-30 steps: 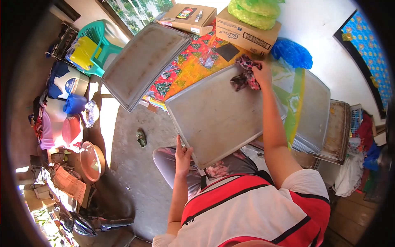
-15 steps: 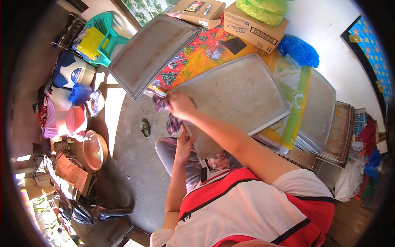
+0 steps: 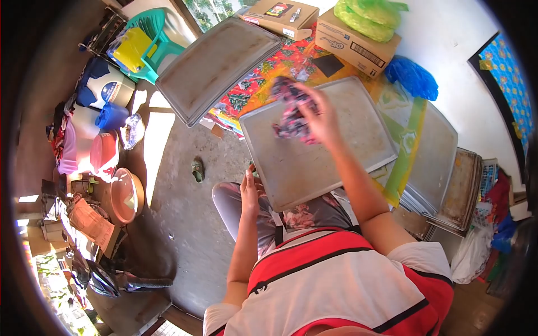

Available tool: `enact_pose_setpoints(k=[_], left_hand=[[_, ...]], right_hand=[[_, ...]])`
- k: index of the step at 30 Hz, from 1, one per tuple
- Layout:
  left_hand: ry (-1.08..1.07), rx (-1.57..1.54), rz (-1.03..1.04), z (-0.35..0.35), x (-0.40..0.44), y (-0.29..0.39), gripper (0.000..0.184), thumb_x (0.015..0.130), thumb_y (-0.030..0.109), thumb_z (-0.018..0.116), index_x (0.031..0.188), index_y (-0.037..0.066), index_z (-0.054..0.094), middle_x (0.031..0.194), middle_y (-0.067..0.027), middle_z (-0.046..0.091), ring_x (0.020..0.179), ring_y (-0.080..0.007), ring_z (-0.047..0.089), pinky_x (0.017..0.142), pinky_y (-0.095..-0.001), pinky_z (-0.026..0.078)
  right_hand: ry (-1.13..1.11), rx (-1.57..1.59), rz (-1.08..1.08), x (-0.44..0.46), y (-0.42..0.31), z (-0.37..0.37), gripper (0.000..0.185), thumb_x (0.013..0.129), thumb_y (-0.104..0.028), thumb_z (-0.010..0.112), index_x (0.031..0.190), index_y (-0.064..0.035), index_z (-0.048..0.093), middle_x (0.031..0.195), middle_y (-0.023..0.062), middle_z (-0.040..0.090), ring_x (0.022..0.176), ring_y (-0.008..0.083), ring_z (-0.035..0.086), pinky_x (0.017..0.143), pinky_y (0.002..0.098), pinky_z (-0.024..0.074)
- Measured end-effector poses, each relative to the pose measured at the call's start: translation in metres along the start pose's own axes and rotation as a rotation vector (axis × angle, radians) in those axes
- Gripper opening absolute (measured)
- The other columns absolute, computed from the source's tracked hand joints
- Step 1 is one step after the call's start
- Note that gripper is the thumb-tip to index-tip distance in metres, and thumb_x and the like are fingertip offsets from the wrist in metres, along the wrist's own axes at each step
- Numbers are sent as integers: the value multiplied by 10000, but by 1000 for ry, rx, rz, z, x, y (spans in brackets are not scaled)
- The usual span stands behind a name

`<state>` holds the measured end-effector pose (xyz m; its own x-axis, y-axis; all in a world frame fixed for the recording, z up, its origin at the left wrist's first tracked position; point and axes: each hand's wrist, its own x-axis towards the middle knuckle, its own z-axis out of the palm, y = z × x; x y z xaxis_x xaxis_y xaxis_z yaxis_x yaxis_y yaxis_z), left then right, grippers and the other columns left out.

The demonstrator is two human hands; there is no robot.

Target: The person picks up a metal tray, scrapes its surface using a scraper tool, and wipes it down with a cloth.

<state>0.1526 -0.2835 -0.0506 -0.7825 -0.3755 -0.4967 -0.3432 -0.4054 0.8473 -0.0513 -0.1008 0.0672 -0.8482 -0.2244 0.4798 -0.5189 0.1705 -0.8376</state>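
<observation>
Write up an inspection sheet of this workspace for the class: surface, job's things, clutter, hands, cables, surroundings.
Surface: red-and-orange patterned covering, partly hidden by trays and boxes.
Job's things: grey tray, reaching over the person's lap; patterned cloth above it, contact unclear.
Clutter: brownish tray, cartons, yellow-green bag, blue bag.
Hands: right hand grips the cloth; left hand is at the tray's left edge, grip unclear.
Cables: nothing seen.
Surroundings: green chair, orange basin, one shoe on grey floor.

crumpled pink-and-black cloth (image 3: 290, 107) — over the scuffed face of a grey, rectangular, raised-rim tray (image 3: 308, 161)
</observation>
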Motion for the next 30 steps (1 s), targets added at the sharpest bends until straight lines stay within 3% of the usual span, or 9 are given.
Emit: enact_pose_setpoints(k=[1, 3, 6, 7, 10, 15, 18, 24, 30], left_hand=[[32, 33, 34, 3, 1, 2, 592, 1007, 451, 463, 1441, 51, 410, 791, 3, 566, 643, -74, 564, 570, -244, 473], [92, 99, 100, 14, 3, 5, 561, 1007, 406, 494, 1436, 52, 420, 780, 4, 565, 678, -80, 555, 610, -251, 467], [202, 89, 296, 30, 24, -8, 507, 992, 330, 550, 1377, 11, 468, 809, 10, 579, 745, -78, 525, 678, -255, 446], [169, 126, 292, 31, 32, -12, 472, 989, 314, 555, 1339, 2, 493, 817, 11, 580, 754, -80, 515, 688, -256, 440], [107, 180, 269, 33, 45, -12, 351, 981, 275, 567, 1182, -12, 565, 813, 20, 565, 753, -81, 475, 687, -258, 415], [185, 226, 225, 37, 38, -7, 279, 953, 256, 604, 804, 20, 597, 712, 44, 512, 676, -78, 435, 606, -270, 373], [234, 248, 269, 39, 41, -10, 318, 946, 253, 610, 717, 43, 542, 654, 65, 430, 627, -69, 367, 557, -272, 319], [296, 301, 294, 41, 42, -11, 382, 946, 233, 610, 653, 58, 437, 614, 49, 367, 593, -80, 323, 515, -295, 288], [254, 213, 284, 34, 51, -21, 314, 947, 237, 609, 709, 47, 532, 653, 47, 443, 610, -70, 371, 536, -278, 321]], right_hand=[[69, -159, -33, 5, 14, -18, 418, 854, -82, 651, 1261, -167, 610, 1216, 96, 611, 1080, 253, 607, 922, 342, 481], [85, -336, 271, 10, 37, -51, 378, 863, -186, 655, 1236, -235, 627, 1242, 87, 597, 1107, 284, 580, 928, 384, 474], [34, -793, 276, 14, 98, -73, 350, 884, -315, 622, 1234, -295, 627, 1303, 36, 565, 1182, 305, 530, 964, 513, 434], [-101, -902, 231, 8, 126, -72, 387, 908, -435, 561, 1274, -315, 596, 1384, -14, 508, 1231, 316, 487, 960, 637, 375], [-223, -1177, 65, -8, 158, -57, 421, 923, -458, 537, 1325, -336, 547, 1435, -41, 461, 1265, 318, 454, 949, 674, 356], [-212, -1308, 217, 34, 193, -82, 448, 970, -436, 435, 1386, -279, 489, 1450, -35, 451, 1263, 309, 429, 923, 648, 381], [-212, -1356, 298, 49, 196, -94, 445, 971, -408, 436, 1388, -261, 488, 1451, -20, 451, 1272, 304, 423, 940, 637, 375], [-197, -1380, 351, -8, 166, -124, 431, 946, -393, 483, 1345, -237, 523, 1400, -3, 501, 1230, 307, 458, 927, 599, 405], [-103, -1413, 372, -113, 117, -169, 443, 907, -395, 541, 1309, -208, 544, 1356, 27, 523, 1130, 341, 506, 871, 558, 436]])
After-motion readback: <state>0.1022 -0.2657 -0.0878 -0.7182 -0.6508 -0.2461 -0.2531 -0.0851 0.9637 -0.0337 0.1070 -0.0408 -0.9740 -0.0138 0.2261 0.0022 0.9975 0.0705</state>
